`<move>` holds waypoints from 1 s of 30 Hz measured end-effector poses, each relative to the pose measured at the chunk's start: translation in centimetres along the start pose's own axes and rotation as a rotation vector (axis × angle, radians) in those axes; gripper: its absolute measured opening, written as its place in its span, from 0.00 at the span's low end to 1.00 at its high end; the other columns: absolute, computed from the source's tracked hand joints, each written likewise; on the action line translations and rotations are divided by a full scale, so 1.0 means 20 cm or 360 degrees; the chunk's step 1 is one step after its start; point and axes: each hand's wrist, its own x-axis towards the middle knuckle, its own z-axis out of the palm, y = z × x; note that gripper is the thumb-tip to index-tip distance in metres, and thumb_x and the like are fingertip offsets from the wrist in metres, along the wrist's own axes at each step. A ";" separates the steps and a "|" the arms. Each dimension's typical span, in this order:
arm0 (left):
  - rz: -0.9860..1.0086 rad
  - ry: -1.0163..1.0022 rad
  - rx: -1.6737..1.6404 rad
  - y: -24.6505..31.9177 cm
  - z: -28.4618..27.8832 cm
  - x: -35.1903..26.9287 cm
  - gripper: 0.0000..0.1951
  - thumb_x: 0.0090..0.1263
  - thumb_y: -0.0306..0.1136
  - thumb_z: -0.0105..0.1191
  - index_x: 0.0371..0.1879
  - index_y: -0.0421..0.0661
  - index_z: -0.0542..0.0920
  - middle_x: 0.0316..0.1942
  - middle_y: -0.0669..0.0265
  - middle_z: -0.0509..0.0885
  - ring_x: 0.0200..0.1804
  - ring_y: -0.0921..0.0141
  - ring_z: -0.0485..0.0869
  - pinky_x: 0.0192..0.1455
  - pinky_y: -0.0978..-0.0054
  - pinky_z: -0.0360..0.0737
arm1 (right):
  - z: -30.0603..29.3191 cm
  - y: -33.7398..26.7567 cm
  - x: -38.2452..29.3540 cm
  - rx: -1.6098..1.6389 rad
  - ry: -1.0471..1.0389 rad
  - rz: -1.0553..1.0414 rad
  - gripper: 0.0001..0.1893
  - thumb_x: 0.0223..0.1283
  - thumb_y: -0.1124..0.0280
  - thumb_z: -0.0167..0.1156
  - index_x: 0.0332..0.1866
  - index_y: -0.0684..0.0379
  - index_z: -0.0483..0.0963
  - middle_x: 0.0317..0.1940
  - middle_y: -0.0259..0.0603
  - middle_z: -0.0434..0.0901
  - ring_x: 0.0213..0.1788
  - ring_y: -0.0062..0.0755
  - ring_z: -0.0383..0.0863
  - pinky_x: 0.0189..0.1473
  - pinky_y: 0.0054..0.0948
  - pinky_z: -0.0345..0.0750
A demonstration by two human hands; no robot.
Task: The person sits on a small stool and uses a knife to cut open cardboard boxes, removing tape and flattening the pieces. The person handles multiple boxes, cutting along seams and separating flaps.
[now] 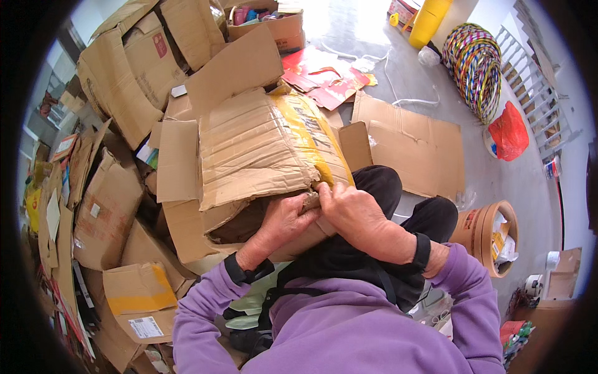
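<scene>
A worn cardboard box (247, 149) lies on its side before me, against my legs, with its flaps spread and an opening towards me. Yellow printed packing tape (310, 133) runs along its right edge and is torn at the near corner. My left hand (287, 219) pinches the ragged cardboard rim at that corner, its wrist in front of the dark opening. Close against it on the right, my right hand (350, 210) grips the torn edge at the tape's end. The fingertips of both hands nearly touch. The box's inside is mostly hidden in shadow.
Flattened cardboard boxes (107, 210) are heaped at the left. A flat cardboard sheet (416, 149) lies on the floor at the right, near a round fibre drum (483, 238) holding waste. Farther off are a coil of multicoloured strands (472, 70) and an open box of items (275, 28).
</scene>
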 end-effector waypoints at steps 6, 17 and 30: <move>0.0013 -0.0189 0.0014 -0.02 -0.01 -0.02 0.16 0.63 0.38 0.55 0.45 0.41 0.78 0.40 0.53 0.81 0.43 0.59 0.80 0.47 0.67 0.74 | -0.01 -0.01 -0.03 -0.0163 0.0152 -0.0072 0.16 0.51 0.71 0.55 0.46 0.66 0.73 0.26 0.40 0.76 0.27 0.29 0.79 0.25 0.22 0.76; 0.0051 -0.0067 0.0148 0.02 -0.03 -0.01 0.19 0.63 0.42 0.57 0.48 0.41 0.78 0.44 0.54 0.82 0.46 0.60 0.80 0.51 0.67 0.74 | -0.17 0.06 -0.21 -0.0321 0.0063 -0.0139 0.18 0.51 0.72 0.55 0.48 0.66 0.73 0.23 0.37 0.72 0.24 0.24 0.73 0.21 0.20 0.71; -0.0110 -0.0060 0.0129 0.07 -0.03 -0.15 0.15 0.62 0.38 0.59 0.43 0.42 0.78 0.31 0.56 0.83 0.32 0.66 0.83 0.37 0.72 0.77 | 0.05 0.07 -0.06 0.0009 -0.0142 -0.0164 0.11 0.53 0.71 0.55 0.41 0.65 0.71 0.25 0.41 0.76 0.27 0.32 0.81 0.26 0.25 0.77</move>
